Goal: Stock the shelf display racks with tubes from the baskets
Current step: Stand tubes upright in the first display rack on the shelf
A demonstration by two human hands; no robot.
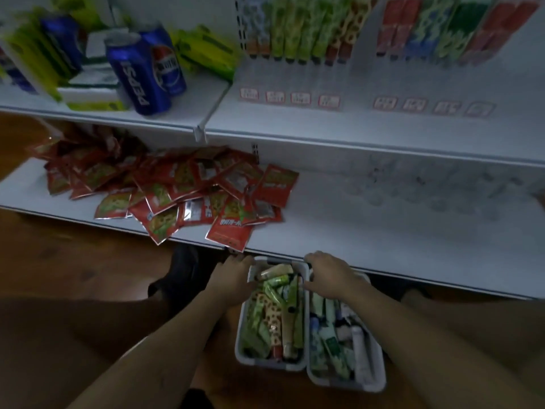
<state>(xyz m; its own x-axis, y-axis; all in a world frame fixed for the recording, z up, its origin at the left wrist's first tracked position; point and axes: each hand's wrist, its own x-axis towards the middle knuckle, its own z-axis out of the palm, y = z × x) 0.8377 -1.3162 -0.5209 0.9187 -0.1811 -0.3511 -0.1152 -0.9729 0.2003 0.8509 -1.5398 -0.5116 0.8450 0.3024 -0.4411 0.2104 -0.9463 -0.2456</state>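
Two baskets stand touching, side by side, on the floor at 6 o'clock, below the lower shelf [383, 231]. The left basket [269, 366] holds green tubes [265, 314]; the right basket [348, 385] holds mixed tubes [333, 343]. The left grip [233, 276] lies against the left basket's 10 o'clock corner; whether it has closed cannot be told. The right grip [327, 273] curls over that basket's 1 o'clock rim. The display racks [295, 33] stand filled at 1 o'clock.
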